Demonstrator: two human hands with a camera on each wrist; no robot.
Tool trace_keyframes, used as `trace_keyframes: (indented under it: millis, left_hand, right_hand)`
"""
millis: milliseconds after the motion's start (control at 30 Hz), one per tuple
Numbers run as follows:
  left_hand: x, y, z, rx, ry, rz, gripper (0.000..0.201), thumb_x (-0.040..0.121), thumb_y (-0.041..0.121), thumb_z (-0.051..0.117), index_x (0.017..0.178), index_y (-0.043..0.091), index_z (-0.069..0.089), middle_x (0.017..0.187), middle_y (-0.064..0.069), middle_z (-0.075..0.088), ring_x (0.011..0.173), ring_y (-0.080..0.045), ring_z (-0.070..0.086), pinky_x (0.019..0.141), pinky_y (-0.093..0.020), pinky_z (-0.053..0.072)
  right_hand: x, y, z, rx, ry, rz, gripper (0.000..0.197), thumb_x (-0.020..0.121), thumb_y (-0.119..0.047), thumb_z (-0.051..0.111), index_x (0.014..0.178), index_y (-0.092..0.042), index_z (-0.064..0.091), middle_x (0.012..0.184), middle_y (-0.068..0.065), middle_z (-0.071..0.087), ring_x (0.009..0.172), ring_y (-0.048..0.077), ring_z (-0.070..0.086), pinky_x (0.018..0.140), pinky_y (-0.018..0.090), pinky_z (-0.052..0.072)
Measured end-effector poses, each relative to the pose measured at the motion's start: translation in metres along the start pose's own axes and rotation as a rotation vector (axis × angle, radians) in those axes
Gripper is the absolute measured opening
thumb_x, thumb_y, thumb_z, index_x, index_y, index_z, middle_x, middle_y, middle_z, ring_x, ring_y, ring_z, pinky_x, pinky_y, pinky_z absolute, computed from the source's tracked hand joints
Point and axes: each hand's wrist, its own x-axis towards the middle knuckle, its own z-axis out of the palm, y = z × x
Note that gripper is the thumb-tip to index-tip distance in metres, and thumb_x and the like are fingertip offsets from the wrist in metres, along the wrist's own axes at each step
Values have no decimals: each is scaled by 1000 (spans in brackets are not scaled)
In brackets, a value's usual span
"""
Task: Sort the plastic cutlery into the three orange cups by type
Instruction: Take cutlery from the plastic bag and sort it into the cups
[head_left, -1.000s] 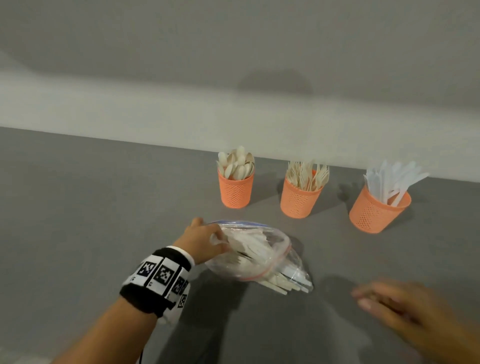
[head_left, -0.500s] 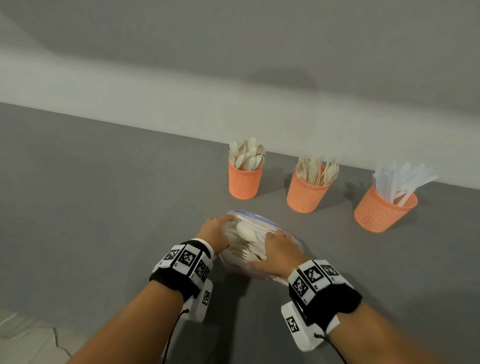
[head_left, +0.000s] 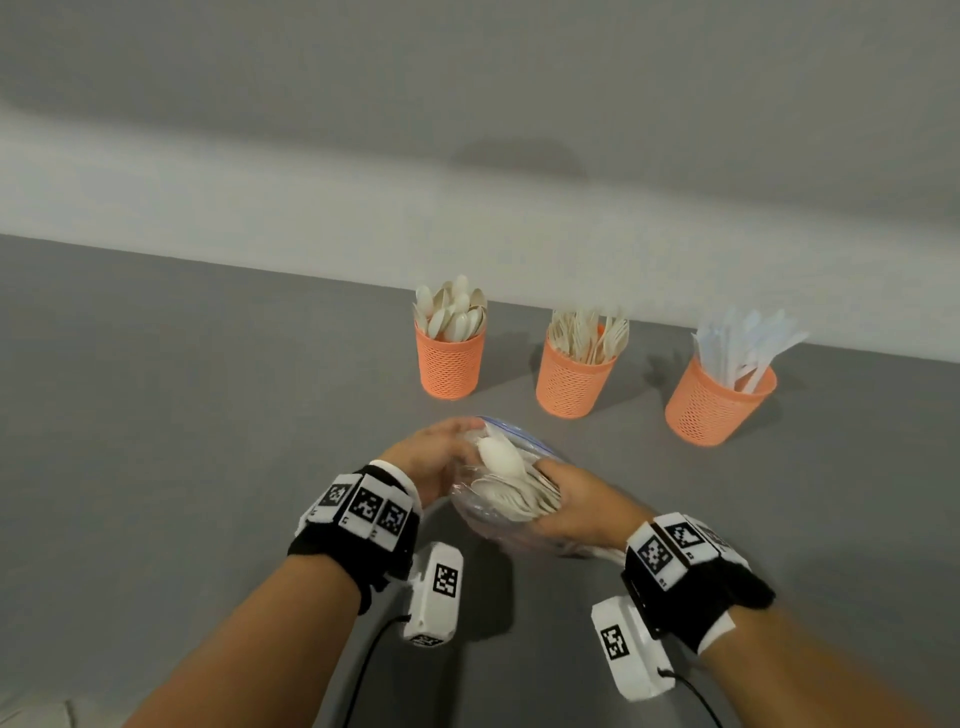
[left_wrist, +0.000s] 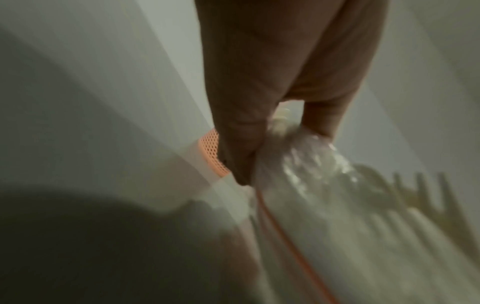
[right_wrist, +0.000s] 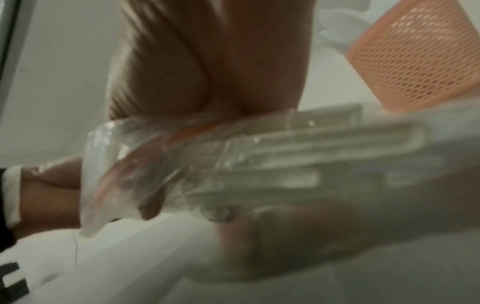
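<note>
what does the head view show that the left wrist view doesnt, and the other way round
Only the head view shows all three orange cups: spoon cup, fork cup and knife cup, plus the right hand reaching into the bag's mouth.

Only the left wrist view shows, close up, the left thumb and fingers pinching the bag's edge.

Both show the left hand holding the clear bag of cutlery, and one orange cup.

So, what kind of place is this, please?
Probably a staged recording setup, not a real kitchen: a plain grey table against a bare wall, with only three orange cups and a cutlery bag.
</note>
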Motion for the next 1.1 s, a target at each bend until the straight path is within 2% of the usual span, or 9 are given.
trace_keyframes:
  millis: [100, 267, 333, 433, 500, 567, 700, 800, 1100]
  left_hand:
    - [3, -4, 7, 174, 153, 82, 32, 85, -8, 47, 103, 14, 60, 69, -7, 55, 52, -17, 50, 46, -20, 46]
    - [9, 2, 14, 307, 274, 135, 18, 80, 0, 50, 69, 4, 64, 61, -7, 57, 61, -24, 52, 65, -30, 45]
    - [8, 5, 11, 170, 283, 63, 18, 79, -2, 48, 67, 3, 60, 56, -11, 62, 55, -26, 57, 61, -33, 50]
    - [5, 5, 8, -32, 267, 51, 26, 83, -8, 42, 64, 0, 57, 43, -7, 61, 36, -17, 58, 46, -26, 50]
    - [6, 2, 10, -136, 181, 51, 30, 85, -9, 37, 63, -2, 56, 65, -17, 65, 43, -19, 62, 46, -27, 53]
    - [10, 0, 12, -209, 105, 52, 33, 87, -7, 29, 68, -1, 56, 84, -19, 66, 61, -24, 63, 58, -32, 55]
    - [0, 9, 28, -225, -102, 49, 27, 80, -1, 43, 101, -2, 59, 81, -12, 70, 70, -22, 66, 67, -31, 55]
    - [1, 10, 37, -242, -208, 68, 76, 60, -14, 49, 133, 2, 39, 101, -18, 58, 86, -29, 62, 67, -35, 57]
    - [2, 3, 50, -344, -219, 116, 77, 72, -24, 26, 136, 17, 36, 103, -14, 59, 87, -29, 61, 68, -38, 54]
  right_hand:
    - [-10, 2, -2, -80, 25, -12, 41, 70, -25, 67, 107, -18, 51, 104, 1, 64, 92, 19, 62, 82, 38, 54]
    - [-17, 1, 1, -344, 77, -68, 44, 77, -40, 63, 109, -17, 43, 110, 2, 56, 100, 22, 54, 81, 29, 44]
    - [-18, 3, 1, -193, 70, -105, 37, 78, -38, 65, 102, -19, 44, 101, 0, 55, 92, 18, 53, 74, 24, 43]
    - [-21, 3, 2, 168, 95, -37, 40, 90, -21, 58, 126, -13, 45, 106, -3, 57, 97, 13, 55, 82, 19, 42]
    - [-22, 2, 2, 329, 136, 31, 39, 92, -20, 53, 129, -10, 47, 105, -2, 60, 97, 13, 58, 88, 23, 44]
    - [-19, 3, 1, 371, 151, 78, 35, 93, -24, 51, 126, -10, 52, 105, -1, 62, 100, 16, 60, 90, 25, 45]
    - [-13, 2, -4, 582, 122, 102, 59, 75, -43, 68, 123, -11, 55, 112, 4, 66, 105, 21, 63, 98, 37, 48]
    - [-12, 5, -6, 909, 72, 9, 60, 57, -31, 77, 112, -15, 61, 105, 8, 70, 98, 21, 66, 87, 33, 53]
    - [-15, 0, -13, 1150, 82, -53, 45, 62, 2, 68, 107, -4, 65, 90, 11, 72, 86, 24, 69, 78, 33, 56]
